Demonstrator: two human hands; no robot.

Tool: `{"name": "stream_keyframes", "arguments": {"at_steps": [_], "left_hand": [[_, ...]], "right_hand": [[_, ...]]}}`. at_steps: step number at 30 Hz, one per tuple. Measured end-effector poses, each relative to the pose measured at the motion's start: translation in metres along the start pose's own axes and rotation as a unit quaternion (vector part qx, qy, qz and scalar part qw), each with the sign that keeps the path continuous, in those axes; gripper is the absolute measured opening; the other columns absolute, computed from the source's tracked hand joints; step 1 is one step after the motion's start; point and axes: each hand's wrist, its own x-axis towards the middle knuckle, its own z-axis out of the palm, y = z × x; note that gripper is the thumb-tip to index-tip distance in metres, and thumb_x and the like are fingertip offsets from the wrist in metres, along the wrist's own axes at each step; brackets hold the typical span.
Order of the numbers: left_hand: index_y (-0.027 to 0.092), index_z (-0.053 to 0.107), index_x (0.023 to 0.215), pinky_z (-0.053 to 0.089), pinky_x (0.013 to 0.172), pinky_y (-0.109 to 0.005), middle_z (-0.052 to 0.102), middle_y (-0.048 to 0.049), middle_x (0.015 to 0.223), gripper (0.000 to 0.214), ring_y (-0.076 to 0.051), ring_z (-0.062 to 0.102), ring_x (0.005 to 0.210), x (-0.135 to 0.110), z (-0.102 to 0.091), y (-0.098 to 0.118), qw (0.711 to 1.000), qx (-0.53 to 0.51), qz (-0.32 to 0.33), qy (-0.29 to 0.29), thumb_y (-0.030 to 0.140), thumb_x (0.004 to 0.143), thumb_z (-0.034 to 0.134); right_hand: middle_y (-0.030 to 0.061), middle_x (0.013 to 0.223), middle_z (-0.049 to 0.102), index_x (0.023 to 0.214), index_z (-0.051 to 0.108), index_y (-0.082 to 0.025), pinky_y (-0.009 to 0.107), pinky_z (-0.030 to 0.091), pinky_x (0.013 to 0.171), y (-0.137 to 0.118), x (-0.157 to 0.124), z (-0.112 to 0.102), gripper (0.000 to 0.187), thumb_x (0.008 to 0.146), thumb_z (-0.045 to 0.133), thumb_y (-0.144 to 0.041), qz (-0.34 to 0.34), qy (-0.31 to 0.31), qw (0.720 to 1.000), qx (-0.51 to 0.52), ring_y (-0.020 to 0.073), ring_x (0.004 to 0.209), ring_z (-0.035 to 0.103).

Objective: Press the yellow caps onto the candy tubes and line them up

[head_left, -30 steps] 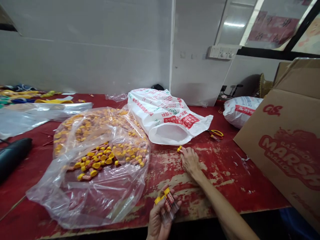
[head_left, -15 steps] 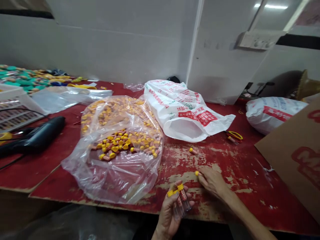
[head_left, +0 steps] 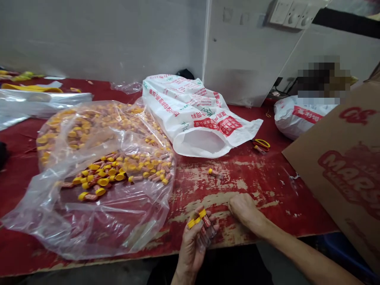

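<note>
Near the table's front edge, my left hand (head_left: 190,243) is closed around several clear tubes (head_left: 205,222) with yellow caps and reddish contents. The caps point up and away from me. To its right, my right hand (head_left: 244,209) rests low over the table with its fingers curled in; whatever it holds is hidden. Beyond both hands a single yellow-capped tube (head_left: 215,173) lies on its side. On the left, a large clear plastic bag (head_left: 139,225) lies with its mouth towards me, full of small yellow-capped pieces (head_left: 103,174).
Behind the hands, a white printed sack (head_left: 187,107) lies with its mouth open. Yellow-handled scissors (head_left: 261,143) are beside it, close to another tube. A cardboard box (head_left: 335,182) stands at right, before a second white sack (head_left: 297,118). The red table (head_left: 261,178) has worn patches.
My view has turned to the right, so the bag and sack appear further left. The yellow cap that showed at my right hand's fingers is now out of sight. My left hand keeps its tubes.
</note>
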Motion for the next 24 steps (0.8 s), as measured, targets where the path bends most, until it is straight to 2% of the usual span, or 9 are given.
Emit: {"name": "stream_keyframes", "arguments": {"at_steps": [5, 9, 11, 14, 16, 18, 21, 22, 24], "left_hand": [[0.019, 0.062, 0.11, 0.057, 0.08, -0.046, 0.068, -0.0127, 0.098, 0.053, -0.029, 0.065, 0.092, 0.0, 0.001, 0.002, 1.0, -0.019, -0.014, 0.006, 0.013, 0.061, 0.08], [0.018, 0.062, 0.11, 0.058, 0.076, -0.046, 0.069, -0.012, 0.093, 0.051, -0.027, 0.067, 0.084, -0.006, -0.001, 0.005, 1.0, -0.014, -0.025, -0.004, 0.009, 0.062, 0.079], [0.019, 0.064, 0.107, 0.058, 0.074, -0.045, 0.07, -0.011, 0.093, 0.045, -0.026, 0.067, 0.081, -0.007, -0.001, 0.003, 1.0, -0.012, -0.019, -0.002, 0.009, 0.065, 0.077], [0.018, 0.068, 0.098, 0.058, 0.076, -0.033, 0.071, -0.0083, 0.093, 0.027, -0.021, 0.067, 0.085, -0.005, 0.001, -0.002, 0.998, -0.06, 0.0, 0.008, 0.009, 0.073, 0.071], [0.017, 0.071, 0.089, 0.056, 0.076, -0.024, 0.071, -0.0064, 0.089, 0.019, -0.017, 0.067, 0.083, -0.002, 0.0, -0.004, 0.995, -0.102, 0.005, 0.023, 0.005, 0.076, 0.064], [0.017, 0.072, 0.083, 0.055, 0.076, -0.022, 0.072, -0.0052, 0.084, 0.022, -0.015, 0.068, 0.081, -0.001, -0.003, -0.005, 0.991, -0.127, -0.003, 0.033, 0.0, 0.077, 0.059], [0.018, 0.072, 0.08, 0.057, 0.076, -0.027, 0.072, -0.0054, 0.082, 0.02, -0.018, 0.068, 0.078, -0.001, -0.01, -0.003, 0.991, -0.132, -0.018, -0.004, 0.001, 0.077, 0.061], [0.018, 0.072, 0.081, 0.058, 0.075, -0.031, 0.072, -0.0063, 0.085, 0.017, -0.02, 0.069, 0.078, -0.001, -0.013, -0.002, 0.992, -0.124, -0.021, -0.029, 0.004, 0.077, 0.063], [0.019, 0.072, 0.087, 0.058, 0.075, -0.04, 0.072, -0.0091, 0.092, 0.013, -0.025, 0.069, 0.081, -0.002, -0.016, -0.001, 0.993, -0.092, -0.022, -0.075, 0.011, 0.077, 0.068]], "right_hand": [[0.009, 0.061, 0.065, 0.06, 0.066, -0.014, 0.027, 0.028, 0.051, 0.002, -0.009, -0.015, 0.024, 0.08, 0.053, -0.012, 0.027, 0.022, 0.999, 0.034, 0.0169, 0.056, 0.057], [0.0056, 0.08, 0.069, 0.08, 0.066, -0.016, 0.023, 0.038, 0.062, -0.01, -0.026, -0.02, 0.033, 0.094, 0.037, -0.021, 0.036, 0.094, 0.989, 0.11, 0.0156, 0.072, 0.062], [0.004, 0.089, 0.068, 0.092, 0.063, -0.018, 0.022, 0.042, 0.07, -0.029, -0.034, -0.016, 0.031, 0.096, 0.033, -0.023, 0.023, 0.168, 0.956, 0.238, 0.0147, 0.081, 0.062], [0.005, 0.094, 0.067, 0.103, 0.06, -0.019, 0.025, 0.046, 0.075, -0.07, -0.045, -0.01, 0.026, 0.095, 0.037, -0.027, -0.004, 0.281, 0.873, 0.398, 0.0165, 0.086, 0.062], [0.0072, 0.094, 0.066, 0.103, 0.061, -0.018, 0.03, 0.047, 0.075, -0.095, -0.051, -0.009, 0.025, 0.094, 0.038, -0.026, -0.042, 0.325, 0.869, 0.371, 0.0196, 0.085, 0.06], [0.0088, 0.094, 0.065, 0.099, 0.062, -0.017, 0.033, 0.047, 0.074, -0.108, -0.055, -0.011, 0.025, 0.093, 0.038, -0.022, -0.103, 0.336, 0.879, 0.323, 0.0215, 0.084, 0.058], [0.0054, 0.093, 0.064, 0.099, 0.063, -0.019, 0.028, 0.047, 0.075, -0.096, -0.05, -0.021, 0.025, 0.093, 0.039, -0.018, -0.181, 0.281, 0.868, 0.367, 0.0174, 0.084, 0.058], [0.0046, 0.095, 0.063, 0.101, 0.063, -0.02, 0.026, 0.047, 0.077, -0.085, -0.042, -0.025, 0.026, 0.093, 0.039, -0.018, -0.17, 0.277, 0.864, 0.385, 0.0159, 0.086, 0.058], [0.0057, 0.099, 0.062, 0.105, 0.062, -0.018, 0.026, 0.045, 0.081, -0.057, -0.016, -0.034, 0.027, 0.094, 0.037, -0.019, -0.068, 0.315, 0.879, 0.353, 0.0161, 0.091, 0.056]]}}
